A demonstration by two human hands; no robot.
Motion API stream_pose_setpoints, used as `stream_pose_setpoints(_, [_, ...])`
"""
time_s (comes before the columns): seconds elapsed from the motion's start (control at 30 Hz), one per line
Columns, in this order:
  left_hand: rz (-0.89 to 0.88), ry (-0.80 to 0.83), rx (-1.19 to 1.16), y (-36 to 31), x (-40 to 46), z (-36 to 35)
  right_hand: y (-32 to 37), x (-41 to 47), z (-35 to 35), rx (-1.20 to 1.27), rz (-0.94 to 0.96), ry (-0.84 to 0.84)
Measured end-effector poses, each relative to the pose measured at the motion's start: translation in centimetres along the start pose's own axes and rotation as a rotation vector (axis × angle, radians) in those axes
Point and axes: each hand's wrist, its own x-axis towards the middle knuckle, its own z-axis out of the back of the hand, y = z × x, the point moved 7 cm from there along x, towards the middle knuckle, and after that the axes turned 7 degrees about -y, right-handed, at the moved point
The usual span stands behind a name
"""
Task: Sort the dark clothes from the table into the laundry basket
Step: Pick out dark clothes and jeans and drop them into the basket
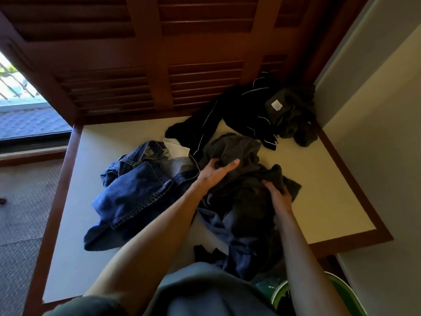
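Dark grey garment (237, 156), left hand (214, 172) and right hand (276, 195) gripping folds

The green plastic laundry basket (348, 297) is cut off by the bottom edge and partly covered by the right forearm, so only a stretch of its rim shows and its contents cannot be told. The fingertips of the right hand (279, 197) are buried in the folds of the dark grey crumpled garment (241, 156). A navy blue cloth (237, 238) lies partly under that garment and behind the person's grey shirt, its shape unclear. The small black fabric piece (205, 253) near the table's near edge is too dark to identify. The small white label (276, 105) on the far dark olive garment (296, 115) is too small to read
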Motion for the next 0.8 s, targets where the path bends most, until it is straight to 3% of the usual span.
stream_pose_setpoints(0.17, [0.052,0.146,-0.501,-1.8,-0.6,-0.1,3.8,-3.3,-2.4,0.233,0.052,0.153])
stream_pose_setpoints(0.33, [-0.059,0.249,-0.861,-6.5,-2.4,1.0,14.5,-9.2,-2.9,0.228,0.510,0.257])
stream_pose_setpoints(0.47, [-0.106,0.207,-0.889,-8.6,-2.6,3.0,19.3,-12.6,-3.2,0.102,0.809,0.310])
stream_pose_setpoints(0.6, [-0.009,0.155,-0.786,-5.0,-2.3,4.5,13.7,-11.7,-4.7,0.031,0.855,0.275])
stream_pose_setpoints(0.8, [0.272,-0.018,-0.720,5.9,-1.6,6.1,-3.1,-7.4,-5.1,-0.168,0.462,0.231])
